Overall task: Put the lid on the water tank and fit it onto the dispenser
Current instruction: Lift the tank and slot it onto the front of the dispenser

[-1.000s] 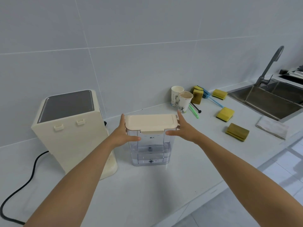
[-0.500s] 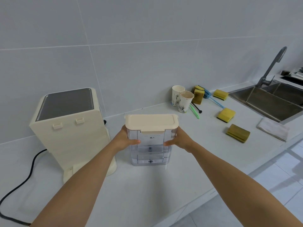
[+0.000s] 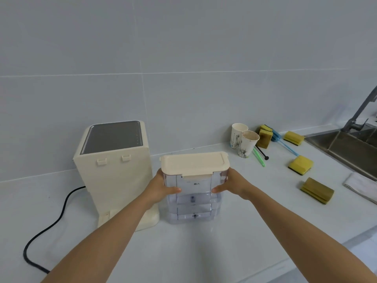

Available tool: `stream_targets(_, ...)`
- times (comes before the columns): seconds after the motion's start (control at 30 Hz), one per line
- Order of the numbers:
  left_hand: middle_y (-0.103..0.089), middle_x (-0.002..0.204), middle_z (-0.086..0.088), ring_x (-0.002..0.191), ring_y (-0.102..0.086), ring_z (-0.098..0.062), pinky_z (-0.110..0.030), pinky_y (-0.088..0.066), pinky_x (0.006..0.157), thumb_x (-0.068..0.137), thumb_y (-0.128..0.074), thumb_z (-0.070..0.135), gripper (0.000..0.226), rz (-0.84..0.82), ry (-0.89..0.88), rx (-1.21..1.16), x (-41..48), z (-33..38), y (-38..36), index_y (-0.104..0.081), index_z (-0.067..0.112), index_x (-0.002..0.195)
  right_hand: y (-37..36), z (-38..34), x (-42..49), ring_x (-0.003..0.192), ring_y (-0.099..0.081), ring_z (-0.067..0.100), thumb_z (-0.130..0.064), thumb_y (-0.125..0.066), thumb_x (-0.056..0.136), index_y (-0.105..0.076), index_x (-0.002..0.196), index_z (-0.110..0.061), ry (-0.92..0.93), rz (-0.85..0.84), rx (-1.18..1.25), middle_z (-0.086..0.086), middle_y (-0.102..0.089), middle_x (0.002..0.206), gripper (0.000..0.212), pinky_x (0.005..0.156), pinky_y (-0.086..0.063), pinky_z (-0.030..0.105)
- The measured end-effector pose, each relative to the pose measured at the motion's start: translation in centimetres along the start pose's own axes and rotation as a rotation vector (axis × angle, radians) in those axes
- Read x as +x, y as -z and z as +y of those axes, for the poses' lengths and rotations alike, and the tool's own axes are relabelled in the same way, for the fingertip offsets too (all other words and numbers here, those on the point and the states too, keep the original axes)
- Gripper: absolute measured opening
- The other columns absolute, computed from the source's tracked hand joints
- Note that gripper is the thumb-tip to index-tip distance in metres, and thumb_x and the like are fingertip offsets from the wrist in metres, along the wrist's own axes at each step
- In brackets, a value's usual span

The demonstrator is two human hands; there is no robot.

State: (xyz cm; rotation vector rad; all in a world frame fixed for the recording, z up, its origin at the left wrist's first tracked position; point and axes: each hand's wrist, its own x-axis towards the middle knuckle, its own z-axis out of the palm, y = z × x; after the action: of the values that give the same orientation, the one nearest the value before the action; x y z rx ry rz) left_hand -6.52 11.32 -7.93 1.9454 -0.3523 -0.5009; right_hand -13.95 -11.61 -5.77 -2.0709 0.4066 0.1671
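A clear plastic water tank (image 3: 193, 203) stands upright on the white counter in the middle of the view, with its cream lid (image 3: 193, 163) sitting on top. My left hand (image 3: 161, 187) grips the tank's left wall just under the lid, thumb across the front. On the opposite wall my right hand (image 3: 230, 185) holds it the same way. The cream dispenser (image 3: 116, 172) with a dark top panel stands just left of the tank, its back face with two small hooks turned toward me.
A black power cord (image 3: 51, 223) runs from the dispenser across the counter to the left. Two paper cups (image 3: 243, 141), several yellow sponges (image 3: 301, 164), brushes and a folded cloth (image 3: 360, 186) lie to the right. A steel sink (image 3: 350, 148) with a tap sits at far right.
Both hands slid down from the lid's ends onto the tank's side walls and closed on them. The tank stays on the counter beside the dispenser.
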Motion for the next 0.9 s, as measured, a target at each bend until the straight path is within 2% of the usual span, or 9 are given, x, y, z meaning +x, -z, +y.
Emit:
stream_targets(0.07, -0.044, 0.138, 0.000, 0.130, -0.038, -0.018, -0.030, -0.033, 0.105, 0.069, -0.077, 0.012, 0.085, 0.081, -0.019, -0.042, -1.4, 0.1, 2.0, -0.028, 0.014, 0.138, -1.0, -2.6, -0.2, 0.126, -0.043, 0.027, -0.003, -0.078, 0.066, -0.034, 0.137, -0.010, 0.043, -0.022, -0.041, 0.006, -0.046, 0.129, 0.083, 0.102, -0.038, 0.035)
stream_targets(0.17, -0.042, 0.133, 0.003, 0.123, -0.037, -0.012, -0.023, -0.029, 0.096, 0.072, -0.073, 0.008, 0.081, 0.080, -0.038, -0.035, -2.3, 0.7, 3.0, -0.026, 0.014, 0.138, -1.4, -3.6, -0.1, 0.110, -0.046, 0.023, -0.004, -0.079, 0.065, -0.038, 0.134, -0.009, 0.055, -0.028, -0.063, -0.001, -0.044, 0.114, 0.080, 0.099, -0.039, 0.034)
stream_targets(0.23, -0.041, 0.133, 0.003, 0.123, -0.036, -0.012, -0.023, -0.028, 0.096, 0.072, -0.073, 0.008, 0.082, 0.105, -0.042, -0.022, -3.2, 0.8, 4.0, -0.025, 0.014, 0.139, -1.9, -4.4, 0.0, 0.103, -0.043, 0.019, -0.005, -0.080, 0.065, -0.040, 0.131, -0.008, 0.067, -0.037, -0.072, -0.001, -0.044, 0.112, 0.078, 0.094, -0.039, 0.032)
stream_targets(0.37, -0.041, 0.123, 0.005, 0.113, -0.034, -0.007, -0.021, -0.028, 0.092, 0.073, -0.072, 0.007, 0.078, 0.174, -0.042, -0.012, -5.3, 1.0, 7.4, -0.027, 0.014, 0.137, -4.1, -7.3, 0.3, 0.100, -0.045, 0.020, -0.007, -0.082, 0.063, -0.044, 0.127, -0.010, 0.130, -0.090, -0.085, -0.002, -0.047, 0.107, 0.074, 0.089, -0.039, 0.029)
stream_targets(0.47, -0.043, 0.133, 0.004, 0.121, -0.037, -0.009, -0.023, -0.029, 0.096, 0.072, -0.073, 0.007, 0.078, 0.212, -0.011, -0.022, -6.8, 0.4, 9.5, -0.028, 0.014, 0.136, -5.8, -9.1, 0.7, 0.099, -0.044, 0.019, -0.008, -0.082, 0.063, -0.043, 0.125, -0.010, 0.164, -0.113, -0.096, -0.005, -0.047, 0.100, 0.073, 0.090, -0.041, 0.032)
stream_targets(0.57, -0.042, 0.141, 0.000, 0.130, -0.036, -0.013, -0.027, -0.029, 0.103, 0.071, -0.074, 0.007, 0.082, 0.236, 0.009, -0.059, -8.1, 0.0, 11.6, -0.028, 0.015, 0.138, -7.6, -10.6, 1.1, 0.102, -0.046, 0.019, -0.009, -0.082, 0.064, -0.039, 0.133, -0.008, 0.184, -0.139, -0.102, -0.003, -0.048, 0.106, 0.081, 0.102, -0.041, 0.037)
stream_targets(0.63, -0.043, 0.140, -0.001, 0.129, -0.036, -0.013, -0.026, -0.028, 0.102, 0.072, -0.073, 0.006, 0.080, 0.252, 0.016, -0.065, -8.6, -0.2, 12.6, -0.028, 0.015, 0.138, -8.8, -11.4, 1.4, 0.107, -0.050, 0.022, -0.012, -0.082, 0.063, -0.039, 0.133, -0.008, 0.193, -0.151, -0.108, 0.003, -0.050, 0.116, 0.083, 0.102, -0.042, 0.037)
stream_targets(0.77, -0.045, 0.139, -0.001, 0.122, -0.039, -0.009, -0.022, -0.029, 0.099, 0.073, -0.070, 0.001, 0.075, 0.263, 0.016, -0.082, -9.1, -0.4, 14.2, -0.032, 0.013, 0.136, -10.5, -12.6, 1.9, 0.119, -0.049, 0.026, -0.012, -0.082, 0.064, -0.040, 0.132, -0.009, 0.191, -0.174, -0.091, 0.001, -0.048, 0.116, 0.080, 0.101, -0.041, 0.035)
stream_targets(0.9, -0.044, 0.131, 0.004, 0.118, -0.036, -0.007, -0.021, -0.029, 0.098, 0.073, -0.069, -0.002, 0.074, 0.275, 0.032, -0.091, -9.1, -0.9, 15.6, -0.032, 0.011, 0.136, -11.9, -13.4, 2.6, 0.124, -0.050, 0.024, -0.009, -0.084, 0.058, -0.047, 0.130, -0.012, 0.210, -0.207, -0.050, 0.005, -0.057, 0.130, 0.081, 0.105, -0.043, 0.044)
